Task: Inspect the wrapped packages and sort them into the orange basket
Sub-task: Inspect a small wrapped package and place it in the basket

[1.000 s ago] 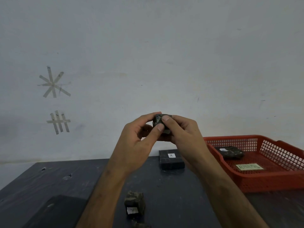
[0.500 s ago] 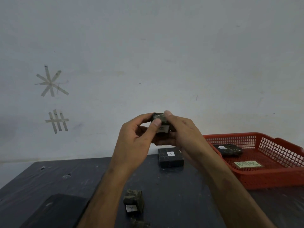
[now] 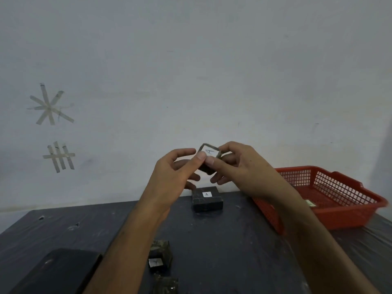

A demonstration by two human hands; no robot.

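While both our left hand (image 3: 169, 177) and right hand (image 3: 237, 166) pinch a labelled package (image 3: 209, 158), it's above-left of the orange basket (image 3: 339, 200).

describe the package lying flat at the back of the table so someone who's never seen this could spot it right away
Start at the orange basket on the right of the dark table. Just left of it, near the wall and below the raised hands, lies a flat dark wrapped package. Unlike the smaller packages nearer the camera, its white label faces up, marked A.
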